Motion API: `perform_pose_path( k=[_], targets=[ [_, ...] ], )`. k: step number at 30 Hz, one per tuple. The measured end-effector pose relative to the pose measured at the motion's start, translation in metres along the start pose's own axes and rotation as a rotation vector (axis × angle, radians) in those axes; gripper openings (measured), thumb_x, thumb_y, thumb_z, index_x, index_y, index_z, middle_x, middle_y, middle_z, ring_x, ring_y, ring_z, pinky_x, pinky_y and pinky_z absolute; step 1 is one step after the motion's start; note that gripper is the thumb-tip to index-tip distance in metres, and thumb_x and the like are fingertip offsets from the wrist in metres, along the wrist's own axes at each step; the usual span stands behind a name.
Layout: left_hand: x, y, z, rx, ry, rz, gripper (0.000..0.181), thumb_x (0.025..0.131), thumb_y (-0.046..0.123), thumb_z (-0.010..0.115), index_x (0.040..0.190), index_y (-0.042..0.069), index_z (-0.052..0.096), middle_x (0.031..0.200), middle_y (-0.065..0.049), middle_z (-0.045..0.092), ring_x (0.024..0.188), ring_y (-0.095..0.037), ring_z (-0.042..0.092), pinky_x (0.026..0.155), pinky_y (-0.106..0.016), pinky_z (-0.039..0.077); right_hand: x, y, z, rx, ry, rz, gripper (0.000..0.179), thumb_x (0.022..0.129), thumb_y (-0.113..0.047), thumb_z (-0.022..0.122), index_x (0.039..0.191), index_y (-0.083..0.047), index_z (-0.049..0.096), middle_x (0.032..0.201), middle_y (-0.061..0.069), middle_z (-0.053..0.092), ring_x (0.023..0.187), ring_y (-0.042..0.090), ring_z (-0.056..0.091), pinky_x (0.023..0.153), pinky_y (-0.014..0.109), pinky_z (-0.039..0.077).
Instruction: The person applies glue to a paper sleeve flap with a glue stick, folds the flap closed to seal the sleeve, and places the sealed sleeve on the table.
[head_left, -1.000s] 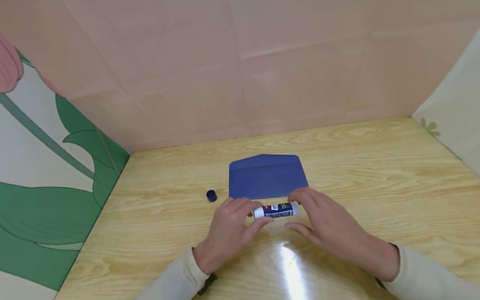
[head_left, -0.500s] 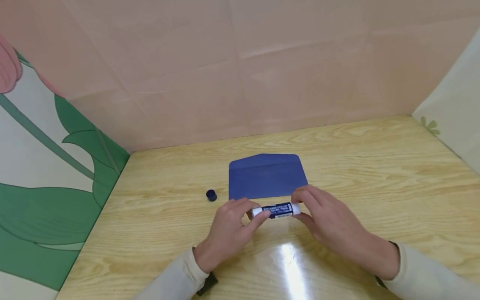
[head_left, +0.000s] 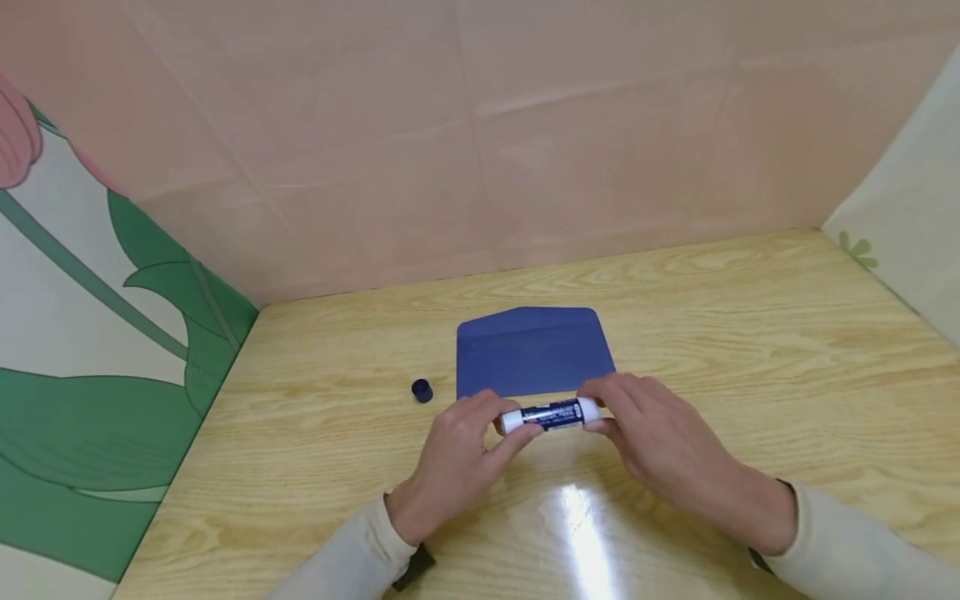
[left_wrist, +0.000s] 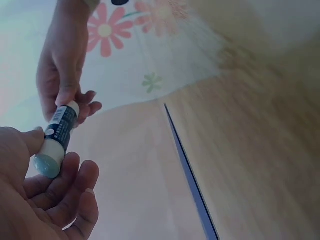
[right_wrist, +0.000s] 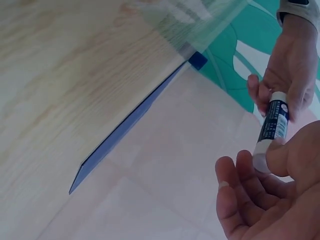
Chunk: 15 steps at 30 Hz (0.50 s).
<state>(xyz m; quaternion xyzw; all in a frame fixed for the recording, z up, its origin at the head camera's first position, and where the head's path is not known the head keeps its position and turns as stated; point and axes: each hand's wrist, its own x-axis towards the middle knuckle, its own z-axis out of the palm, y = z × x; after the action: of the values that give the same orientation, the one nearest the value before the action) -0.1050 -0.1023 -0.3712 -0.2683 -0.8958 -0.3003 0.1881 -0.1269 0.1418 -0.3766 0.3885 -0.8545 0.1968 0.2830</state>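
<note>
Glue stick (head_left: 552, 415) uncapped, blue envelope (head_left: 534, 358) apparently unsealed
Left hand (head_left: 459, 454) and right hand (head_left: 667, 437) pinch the stick's ends; cap (head_left: 422, 391) sits apart.

Right hand (head_left: 663, 429): thumb, a second ago apart from the glue stick (head_left: 553, 414), now lies nearer 1 o'clock and pinches the stick's 3 o'clock end against the fingers. Label (head_left: 558, 413): turned about the stick's length; red and yellow print gone from sight, white lettering on dark blue faces the head camera. Stick: sits marginally nearer 12 o'clock.
</note>
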Motion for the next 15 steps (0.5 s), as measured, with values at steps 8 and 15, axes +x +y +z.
perform_pose_path(
  k=[8, 15],
  targets=[
    [0.0009, -0.0002, 0.0, 0.028, 0.036, 0.068, 0.024, 0.085, 0.034, 0.079, 0.093, 0.012, 0.071, 0.078, 0.007, 0.064, 0.065, -0.001, 0.047, 0.059, -0.009, 0.036, -0.0011, 0.0009, 0.0006, -0.029, -0.049, 0.011, 0.044, 0.109, -0.037, 0.027, 0.108, -0.007, 0.059, 0.088, -0.003, 0.06, 0.075, 0.011, 0.052, 0.07, 0.033, 0.051],
    [0.0006, -0.0004, -0.0001, 0.041, 0.032, 0.086, 0.028, 0.081, 0.032, 0.083, 0.094, 0.011, 0.071, 0.08, 0.006, 0.066, 0.067, -0.002, 0.052, 0.063, -0.01, 0.041, -0.0028, 0.0005, -0.0005, -0.044, -0.108, 0.09, 0.028, 0.108, -0.03, 0.043, 0.096, -0.013, 0.061, 0.074, -0.01, 0.053, 0.067, 0.008, 0.05, 0.063, 0.031, 0.048]
  ],
)
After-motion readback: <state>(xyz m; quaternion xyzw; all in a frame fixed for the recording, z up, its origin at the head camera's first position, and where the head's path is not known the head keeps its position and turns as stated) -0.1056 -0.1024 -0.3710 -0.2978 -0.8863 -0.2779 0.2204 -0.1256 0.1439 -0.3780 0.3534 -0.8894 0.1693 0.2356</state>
